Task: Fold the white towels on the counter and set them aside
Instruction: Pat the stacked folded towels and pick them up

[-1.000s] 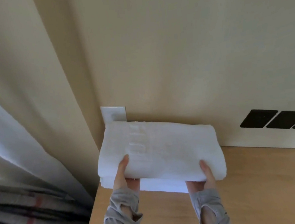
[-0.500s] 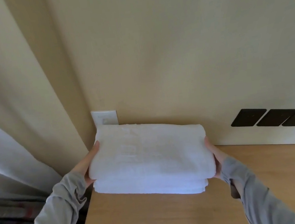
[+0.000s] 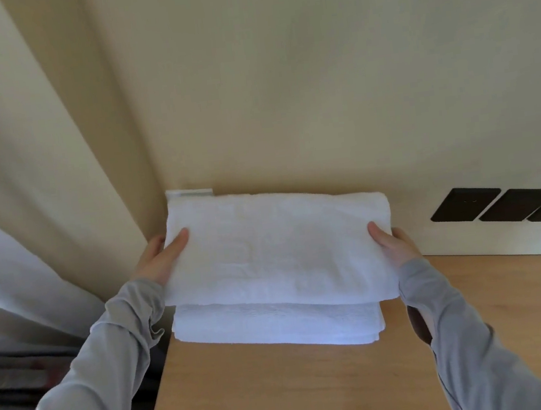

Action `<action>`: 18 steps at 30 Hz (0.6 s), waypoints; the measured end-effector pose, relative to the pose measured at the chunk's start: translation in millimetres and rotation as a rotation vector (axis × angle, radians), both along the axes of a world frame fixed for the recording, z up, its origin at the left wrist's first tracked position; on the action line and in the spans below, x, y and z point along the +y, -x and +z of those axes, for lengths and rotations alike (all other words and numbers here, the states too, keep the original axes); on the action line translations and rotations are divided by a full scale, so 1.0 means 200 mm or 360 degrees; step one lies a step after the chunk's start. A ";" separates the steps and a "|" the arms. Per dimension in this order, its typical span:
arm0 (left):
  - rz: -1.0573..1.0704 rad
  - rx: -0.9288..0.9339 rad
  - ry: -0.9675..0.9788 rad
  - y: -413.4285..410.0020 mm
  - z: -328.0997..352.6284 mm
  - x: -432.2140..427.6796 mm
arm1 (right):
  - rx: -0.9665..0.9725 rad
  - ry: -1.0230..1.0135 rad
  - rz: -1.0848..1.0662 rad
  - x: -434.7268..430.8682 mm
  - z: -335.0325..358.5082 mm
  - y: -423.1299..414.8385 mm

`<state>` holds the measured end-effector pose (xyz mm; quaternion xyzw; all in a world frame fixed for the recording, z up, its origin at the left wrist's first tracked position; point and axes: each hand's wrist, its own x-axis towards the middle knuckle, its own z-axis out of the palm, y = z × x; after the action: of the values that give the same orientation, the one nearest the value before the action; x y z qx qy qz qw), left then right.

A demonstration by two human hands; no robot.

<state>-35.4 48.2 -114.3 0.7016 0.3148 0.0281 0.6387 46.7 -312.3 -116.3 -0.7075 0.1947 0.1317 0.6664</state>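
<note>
A folded white towel (image 3: 277,251) is being gripped at its ends by the left hand (image 3: 159,259) and right hand (image 3: 396,244), over the towel stack (image 3: 276,325) on the wooden counter (image 3: 283,392).

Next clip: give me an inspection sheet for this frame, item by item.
Surface: wooden counter, against the wall.
Job's things: folded top towel over a folded stack at the counter's back left corner.
Clutter: nothing seen.
Grippers: left hand and right hand grip the top towel's ends, thumbs on top.
Cables: nothing seen.
Surroundings: white plate, three black plates on the wall; curtain at left.
</note>
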 end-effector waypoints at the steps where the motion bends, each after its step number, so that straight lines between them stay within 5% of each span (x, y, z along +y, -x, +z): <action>1: -0.0010 0.0080 0.0009 0.00 -0.04 -0.01 | 0.0086 0.0041 0.0001 0.01 -0.03 0.00; 4: 0.0040 0.0233 0.0069 0.01 -0.12 -0.03 | 0.0295 0.0084 -0.0042 0.02 -0.13 0.01; 11: 0.0128 0.0279 -0.0123 0.01 -0.09 -0.07 | 0.0212 0.0406 0.0016 0.02 -0.13 0.00; 14: 0.0133 0.0259 -0.0881 0.06 -0.05 -0.12 | 0.0085 0.0749 0.0043 0.02 -0.10 0.03; 18: -0.0226 -0.0179 -0.1775 0.05 0.02 -0.36 | -0.0644 0.1504 0.0035 0.17 0.01 0.10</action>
<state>-45.0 -23.2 -111.0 0.9498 0.1699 0.1845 0.1872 27.2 -278.2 -114.3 -0.9448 0.0926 -0.1033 0.2968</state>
